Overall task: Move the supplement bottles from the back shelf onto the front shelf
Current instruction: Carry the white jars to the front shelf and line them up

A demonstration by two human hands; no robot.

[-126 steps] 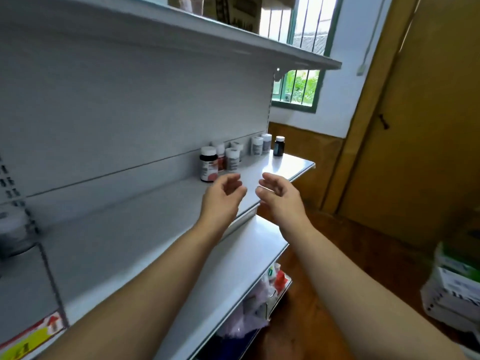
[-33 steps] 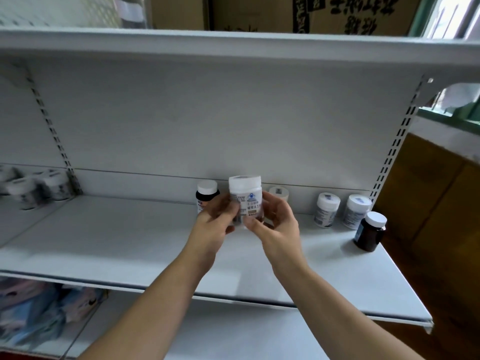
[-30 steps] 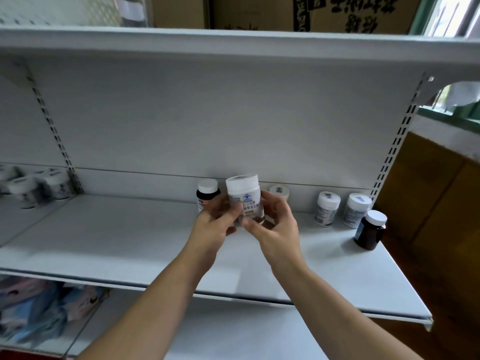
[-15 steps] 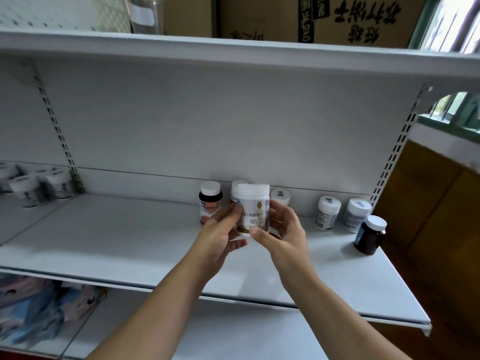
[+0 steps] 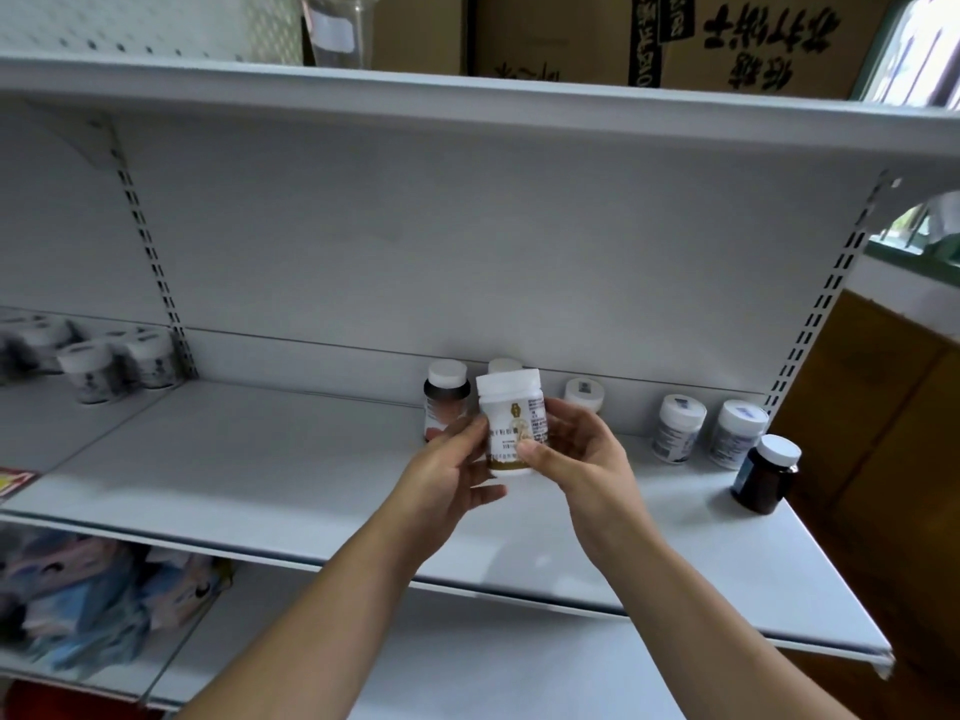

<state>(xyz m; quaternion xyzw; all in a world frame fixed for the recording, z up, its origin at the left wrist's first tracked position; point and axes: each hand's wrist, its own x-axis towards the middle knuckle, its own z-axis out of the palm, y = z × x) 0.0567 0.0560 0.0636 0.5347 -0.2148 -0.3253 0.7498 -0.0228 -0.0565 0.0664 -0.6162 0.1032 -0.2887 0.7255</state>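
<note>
A white supplement bottle [image 5: 511, 418] with a white cap and gold band is held upright above the grey shelf [image 5: 260, 470]. My left hand [image 5: 449, 475] grips its left side and my right hand [image 5: 576, 459] grips its right side, thumb on the label. Behind it along the back panel stand a dark bottle with a white cap [image 5: 444, 402], a partly hidden white cap [image 5: 503, 365] and a small white bottle [image 5: 584, 393]. Further right stand two white bottles [image 5: 678, 428] [image 5: 737, 432] and a brown bottle [image 5: 766, 472].
Several white-capped jars [image 5: 93, 371] stand on the neighbouring shelf section at left. The upper shelf [image 5: 467, 103] overhangs, with cardboard boxes [image 5: 727, 39] and a clear cup [image 5: 337, 28] on it. Packaged goods [image 5: 93, 595] lie on the lower shelf. Wooden panelling [image 5: 883, 418] is at right.
Both hands lifted the white bottle from the back row, turned it so the gold-banded label faces me, and drew it slightly toward me and lower.
</note>
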